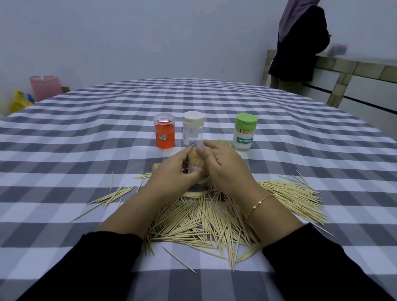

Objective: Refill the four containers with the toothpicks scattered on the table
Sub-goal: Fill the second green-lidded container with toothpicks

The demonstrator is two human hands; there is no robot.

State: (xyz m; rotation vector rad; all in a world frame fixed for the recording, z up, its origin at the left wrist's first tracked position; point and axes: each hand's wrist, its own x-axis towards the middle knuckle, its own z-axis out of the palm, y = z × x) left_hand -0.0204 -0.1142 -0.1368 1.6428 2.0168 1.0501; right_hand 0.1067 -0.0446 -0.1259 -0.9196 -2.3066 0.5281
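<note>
A clear container (197, 171), packed with toothpicks, is clasped at table centre by left hand (173, 172) and right hand (226, 168), fingers curled round it. Filling judged nearly done; its green lid (222, 142), at 1 o'clock, is needed next, while loose toothpicks (202, 218) are heaped at 6 o'clock

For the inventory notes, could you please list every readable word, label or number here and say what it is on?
"TOOTHPICK": green band on the green-lidded container.
Orange container: small barcode sticker, too small to read.
White-lidded container: label unreadable.
</note>
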